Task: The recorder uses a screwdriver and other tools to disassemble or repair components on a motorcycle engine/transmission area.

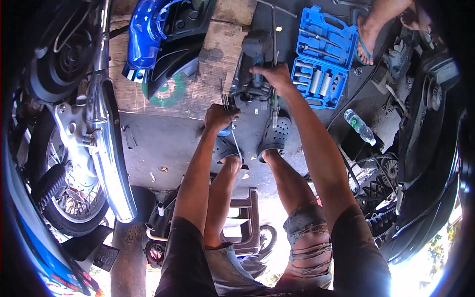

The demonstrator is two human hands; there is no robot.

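Note:
My left hand (220,119) is closed round several slender metal tools (226,101), their shafts pointing away from me; a thin rod and a bit of blue show beneath it. Farther right, my right hand (276,78) reaches over a dark, bulky object (254,47), its thumb stretched left and its other fingers mostly hidden. A long metal bar (274,37) runs under that hand and shows again on the near side, ending by my right clog (276,133). Whether the hand grips the bar or the object is unclear.
An open blue socket case (324,59) lies at the right, near another person's foot (367,39). Beside it is a plastic bottle (359,126). Cardboard (217,64) carries blue and black fairings (146,39). Motorcycles flank me, one with a chrome exhaust (106,143).

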